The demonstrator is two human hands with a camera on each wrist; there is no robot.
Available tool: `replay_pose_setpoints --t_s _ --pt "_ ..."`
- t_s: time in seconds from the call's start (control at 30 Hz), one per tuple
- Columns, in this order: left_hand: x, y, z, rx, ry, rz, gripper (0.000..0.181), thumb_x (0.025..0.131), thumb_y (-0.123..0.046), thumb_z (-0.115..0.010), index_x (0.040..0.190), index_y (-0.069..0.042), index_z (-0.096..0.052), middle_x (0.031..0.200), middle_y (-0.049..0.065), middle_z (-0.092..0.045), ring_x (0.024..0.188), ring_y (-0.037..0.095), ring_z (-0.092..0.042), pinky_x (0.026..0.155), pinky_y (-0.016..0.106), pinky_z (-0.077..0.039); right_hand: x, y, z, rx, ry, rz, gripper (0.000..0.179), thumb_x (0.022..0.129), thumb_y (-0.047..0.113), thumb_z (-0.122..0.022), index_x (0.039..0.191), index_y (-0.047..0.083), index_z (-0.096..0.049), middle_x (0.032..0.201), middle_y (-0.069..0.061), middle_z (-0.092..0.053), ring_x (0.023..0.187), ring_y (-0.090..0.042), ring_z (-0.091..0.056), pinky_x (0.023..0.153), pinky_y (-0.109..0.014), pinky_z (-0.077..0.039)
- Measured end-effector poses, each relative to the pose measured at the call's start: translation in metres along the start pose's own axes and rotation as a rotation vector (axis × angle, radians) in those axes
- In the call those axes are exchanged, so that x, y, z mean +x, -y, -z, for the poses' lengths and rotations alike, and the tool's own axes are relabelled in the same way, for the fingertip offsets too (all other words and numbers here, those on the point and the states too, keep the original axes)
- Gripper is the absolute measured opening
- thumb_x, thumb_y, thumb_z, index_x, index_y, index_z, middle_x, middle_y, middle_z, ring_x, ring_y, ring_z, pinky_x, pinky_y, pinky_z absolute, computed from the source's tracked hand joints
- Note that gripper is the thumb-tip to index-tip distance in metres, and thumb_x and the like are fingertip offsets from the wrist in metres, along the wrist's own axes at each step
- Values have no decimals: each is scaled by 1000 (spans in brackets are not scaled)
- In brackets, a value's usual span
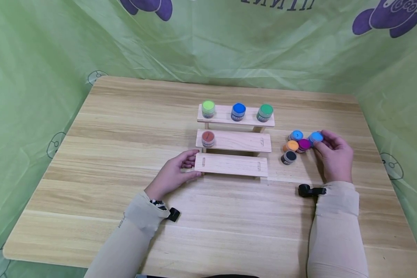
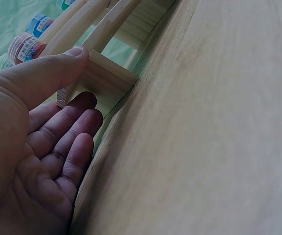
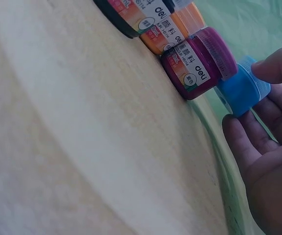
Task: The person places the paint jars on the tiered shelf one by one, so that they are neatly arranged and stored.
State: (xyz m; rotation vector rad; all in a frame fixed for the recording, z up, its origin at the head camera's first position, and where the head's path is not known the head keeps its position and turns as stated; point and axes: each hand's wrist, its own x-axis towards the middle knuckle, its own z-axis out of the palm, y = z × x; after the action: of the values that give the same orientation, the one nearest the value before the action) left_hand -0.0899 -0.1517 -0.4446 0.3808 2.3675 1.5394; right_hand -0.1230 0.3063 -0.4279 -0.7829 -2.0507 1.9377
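A three-step wooden rack (image 1: 231,165) stands mid-table. My left hand (image 1: 173,172) holds the left end of its lowest step, thumb (image 2: 75,53) at the front edge and index finger behind. On the top step sit a light green paint jar (image 1: 208,109), a dark blue one (image 1: 238,112) and a green one (image 1: 265,112). A reddish-brown jar (image 1: 208,139) is at the left of the middle step. Right of the rack, my right hand (image 1: 335,156) pinches a light blue paint jar (image 3: 243,88) between thumb and fingers, beside a purple jar (image 3: 194,63).
Close by the right hand's jar stand another blue jar (image 1: 295,135), an orange jar (image 1: 290,146) and a black jar (image 1: 289,157). The wooden table (image 1: 125,127) is bordered by green curtain cloth (image 1: 229,50) at the back and sides.
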Motion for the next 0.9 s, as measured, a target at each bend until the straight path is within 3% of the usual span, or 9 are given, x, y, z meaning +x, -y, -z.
replay_pose_setpoints --t_s 0.27,0.57,0.9 --pt "-2 -2 1 -9 7 6 71 84 -18 -83 146 -8 -50 122 14 -64 111 29 -62 102 45 -49 0 1 -2 110 13 40 46 86 -7 -74 131 0 -63 117 -1 -66 108 -12 -58 86 -11 -52" --pt "-1 -1 1 -3 9 8 71 83 -18 -83 146 -8 -50 123 14 -64 111 28 -62 102 44 -49 -2 4 -2 154 22 45 48 86 -9 -73 132 -3 -62 116 -2 -66 108 -13 -59 86 -12 -52" --pt "-2 -2 2 -7 12 8 72 84 -18 -83 146 -8 -50 123 14 -64 112 29 -62 103 44 -49 -7 10 -2 89 38 79 44 88 -6 -72 130 0 -63 119 -1 -66 108 -12 -58 87 -11 -51"
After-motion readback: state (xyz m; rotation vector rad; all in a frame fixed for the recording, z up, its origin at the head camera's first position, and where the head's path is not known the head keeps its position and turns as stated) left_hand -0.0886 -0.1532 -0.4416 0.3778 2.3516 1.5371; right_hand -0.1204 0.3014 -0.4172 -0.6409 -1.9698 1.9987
